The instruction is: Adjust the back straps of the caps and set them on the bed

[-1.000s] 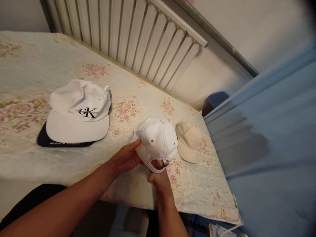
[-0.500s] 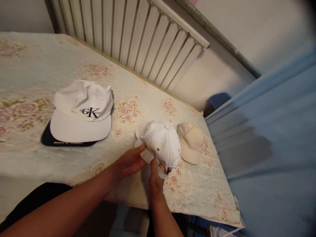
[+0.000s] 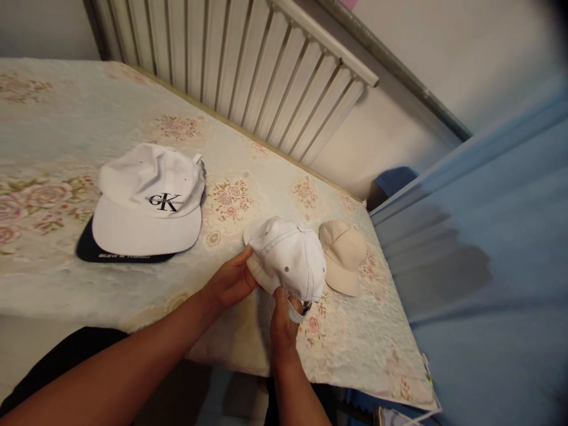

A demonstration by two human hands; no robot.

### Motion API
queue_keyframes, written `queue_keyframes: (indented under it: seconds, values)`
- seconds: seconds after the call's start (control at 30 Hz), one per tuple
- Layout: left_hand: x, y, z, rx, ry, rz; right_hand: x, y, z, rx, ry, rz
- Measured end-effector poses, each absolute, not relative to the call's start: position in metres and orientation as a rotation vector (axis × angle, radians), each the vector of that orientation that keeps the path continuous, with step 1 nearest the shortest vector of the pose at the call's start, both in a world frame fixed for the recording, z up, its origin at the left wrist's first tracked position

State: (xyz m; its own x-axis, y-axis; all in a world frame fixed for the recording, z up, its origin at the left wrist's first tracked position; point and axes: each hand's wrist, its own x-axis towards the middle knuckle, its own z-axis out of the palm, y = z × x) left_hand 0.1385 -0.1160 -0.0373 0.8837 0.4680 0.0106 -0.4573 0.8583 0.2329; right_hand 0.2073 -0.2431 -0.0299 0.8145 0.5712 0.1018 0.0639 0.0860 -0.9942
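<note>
A small white cap with dark stitching is held just above the floral tablecloth. My left hand grips its left edge, fingers closed on the fabric. My right hand pinches the cap's back strap from below. A beige cap lies on the cloth right beside it. Farther left, a larger white cap with a black logo rests on top of a dark navy cap, of which only the brim shows.
A white radiator runs along the table's far edge against the wall. A blue curtain or sheet hangs close on the right. The table's right corner drops off near the beige cap.
The white cap has turned and tilted in my hands, its back strap now lower right. My right hand shifted from under the strap to pinching it. Other caps stayed put.
</note>
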Motion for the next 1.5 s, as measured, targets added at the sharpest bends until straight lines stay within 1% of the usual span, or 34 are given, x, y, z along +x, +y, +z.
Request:
queue_keyframes:
  seconds: [0.2,0.47,0.57,0.87,1.0,1.23,1.5]
  values:
    - [0.138,-0.107,-0.039,0.217,0.088,0.507,0.207,-0.245,-0.031,-1.492,-0.521,0.4]
    - [0.132,-0.11,-0.026,0.246,0.079,0.572,0.216,-0.246,-0.03,-1.469,-0.539,0.358]
    - [0.13,-0.108,-0.025,0.233,0.066,0.553,0.22,-0.246,-0.033,-1.513,-0.532,0.31]
    - [0.133,-0.1,-0.032,0.163,0.162,0.514,0.221,-0.245,-0.035,-1.512,-0.476,0.341]
    - [0.13,-0.1,-0.032,0.214,0.113,0.474,0.22,-0.241,-0.036,-1.318,-0.454,0.436]
    - [0.129,-0.099,-0.027,0.243,0.107,0.558,0.227,-0.23,-0.039,-0.916,-0.219,0.805]
    - [0.129,-0.099,-0.026,0.171,0.177,0.564,0.242,-0.229,-0.042,-0.68,-0.103,0.905]
